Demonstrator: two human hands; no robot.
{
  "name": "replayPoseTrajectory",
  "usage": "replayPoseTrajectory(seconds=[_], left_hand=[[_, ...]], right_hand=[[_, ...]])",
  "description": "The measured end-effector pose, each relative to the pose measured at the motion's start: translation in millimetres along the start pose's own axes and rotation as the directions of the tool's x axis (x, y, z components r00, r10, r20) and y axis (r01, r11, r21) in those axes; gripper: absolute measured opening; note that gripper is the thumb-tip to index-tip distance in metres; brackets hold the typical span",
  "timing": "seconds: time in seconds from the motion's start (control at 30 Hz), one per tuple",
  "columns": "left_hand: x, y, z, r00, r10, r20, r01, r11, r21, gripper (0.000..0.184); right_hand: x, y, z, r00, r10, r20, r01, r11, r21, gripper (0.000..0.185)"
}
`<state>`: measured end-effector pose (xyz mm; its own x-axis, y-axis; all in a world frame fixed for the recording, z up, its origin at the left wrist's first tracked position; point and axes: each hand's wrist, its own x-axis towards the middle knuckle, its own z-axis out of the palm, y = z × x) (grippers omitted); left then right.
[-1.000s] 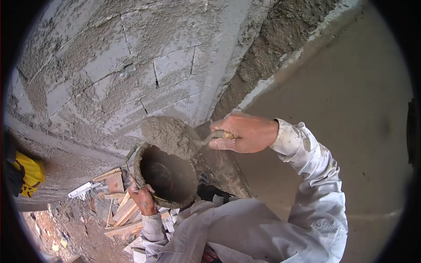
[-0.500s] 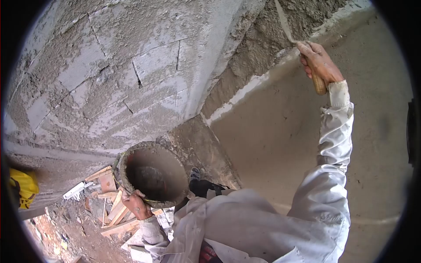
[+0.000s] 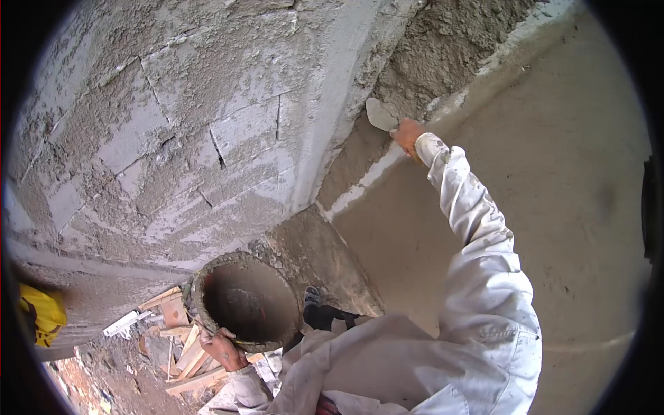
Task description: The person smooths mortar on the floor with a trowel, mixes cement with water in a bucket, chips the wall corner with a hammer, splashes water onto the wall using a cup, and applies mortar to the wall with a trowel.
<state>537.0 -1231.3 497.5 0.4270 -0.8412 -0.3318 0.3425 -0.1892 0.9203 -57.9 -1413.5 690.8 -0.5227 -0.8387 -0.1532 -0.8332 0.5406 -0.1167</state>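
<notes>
My right hand [image 3: 409, 135] is closed round the handle of a trowel [image 3: 381, 115], whose pale blade lies at the rough mortar strip [image 3: 443, 59] beside the smooth plastered surface [image 3: 539, 166]. The blade shows no heap of mortar. Lower left, my left hand [image 3: 223, 349] grips the rim of a round bucket [image 3: 200, 304] crusted with mortar. Its inside is dark, with a wet-looking wall.
A block wall [image 3: 173, 131] with patchy mortar fills the upper left. Broken wood pieces [image 3: 200, 380] lie on the ground below the bucket. A yellow item [image 3: 45, 315] is at the far left, and a foot in a shoe [image 3: 312, 297] stands beside the bucket.
My right hand has gone from beside the bucket, with mortar on the trowel, up to the rough strip, then down and left along it. My left hand still holds the bucket.
</notes>
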Motion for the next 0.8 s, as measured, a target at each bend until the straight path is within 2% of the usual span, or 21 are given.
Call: replayPoseTrajectory(seconds=[0.1,0.13,0.2,0.3,0.4,0.5,0.6,0.7,0.77,0.8], left_hand=[[2,1,-4,1.000,-0.002,0.027,0.001,1.000,0.013,0.041],[3,0,-7,0.999,0.006,0.047,-0.007,1.000,0.021,0.040],[4,1,-10,0.996,0.022,0.088,-0.025,0.999,0.029,0.039],[5,4,-13,0.997,-0.024,0.071,0.025,0.999,-0.025,0.035],[13,-1,-24,0.998,-0.014,0.060,0.017,0.999,-0.036,0.027],[15,9,-26,0.997,0.004,0.083,-0.002,1.000,-0.025,0.021],[19,17,-29,0.995,-0.019,0.095,0.017,1.000,0.017,0.019],[25,13,-35,0.995,0.008,0.102,-0.005,1.000,-0.030,0.022],[16,34,-29,0.994,0.007,0.108,-0.003,0.999,-0.044,0.026],[13,40,-23,0.994,0.008,0.110,-0.002,0.998,-0.055,0.029]], right_hand=[[-6,6,-57,0.996,-0.001,-0.093,-0.004,0.999,-0.050,0.046],[-18,5,-81,0.998,0.041,-0.046,-0.039,0.998,0.054,0.046],[-44,-3,-124,0.995,0.031,-0.092,-0.029,0.999,0.015,0.045],[-69,-9,-165,0.977,0.028,-0.211,-0.048,0.995,-0.091,0.044],[-94,-16,-199,0.929,-0.102,-0.355,0.016,0.971,-0.239,0.037],[-113,-26,-220,0.876,-0.139,-0.463,-0.030,0.940,-0.339,0.038],[-146,-44,-234,0.798,-0.412,-0.440,0.131,0.831,-0.540,0.043],[-201,-94,-230,0.685,-0.592,-0.425,0.387,0.790,-0.476,0.043],[-255,-142,-227,0.665,-0.658,-0.353,0.561,0.752,-0.345,0.047],[-275,-160,-228,0.702,-0.659,-0.271,0.627,0.752,-0.205,0.047]])
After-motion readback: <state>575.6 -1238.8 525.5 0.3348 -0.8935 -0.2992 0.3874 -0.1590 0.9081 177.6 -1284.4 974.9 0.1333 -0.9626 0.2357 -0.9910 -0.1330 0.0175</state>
